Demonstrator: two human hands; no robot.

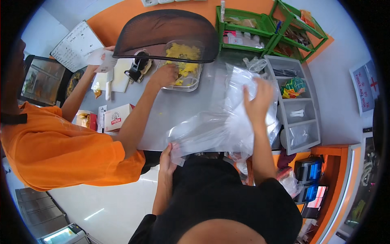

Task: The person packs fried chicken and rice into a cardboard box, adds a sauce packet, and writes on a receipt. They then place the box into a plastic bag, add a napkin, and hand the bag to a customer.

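My left hand (pixel 167 158) grips the end of a clear plastic bag (pixel 198 129) at the table's front edge. The bag stretches to the right across the metal table (pixel 189 105). Over a stack of clear plastic bags (pixel 240 82), my right hand (pixel 259 99) is raised with its fingers apart and blurred; nothing shows in it. Behind the bags lies a crumpled piece of clear plastic (pixel 254 64).
A co-worker in an orange shirt (pixel 67 146) reaches into a clear tub of yellow food (pixel 182 87) under a mesh cover (pixel 164 33). A grey compartment tray (pixel 315 122), green baskets (pixel 243 29), a knife (pixel 108 90) and a food box (pixel 117 117) surround the work area.
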